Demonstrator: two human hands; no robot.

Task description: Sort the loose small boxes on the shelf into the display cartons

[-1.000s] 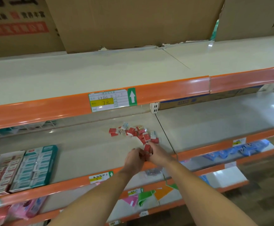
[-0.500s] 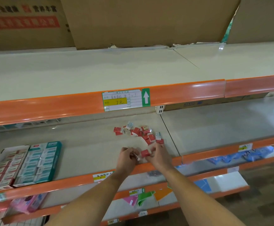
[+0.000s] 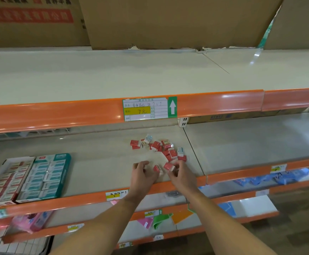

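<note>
Cream shelf (image 3: pixel 98 162) with an orange front edge, below a bare upper shelf backed by cardboard. Loose small boxes (image 3: pixel 159 147) lie scattered mid-shelf; two display cartons (image 3: pixel 65 173) sit well to the left. Left hand (image 3: pixel 143 174) pinches one red box (image 3: pixel 158 169); right hand (image 3: pixel 182 174) pinches another (image 3: pixel 168 166).

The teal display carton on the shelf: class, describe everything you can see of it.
The teal display carton is an open-topped cardboard tray with teal walls and a small red logo at its far end. It lies flat at the left of the middle shelf, its near end at the orange front edge. Rows of small white and teal boxes fill it. A white and red carton sits against its left side. Neither hand touches it.
</note>
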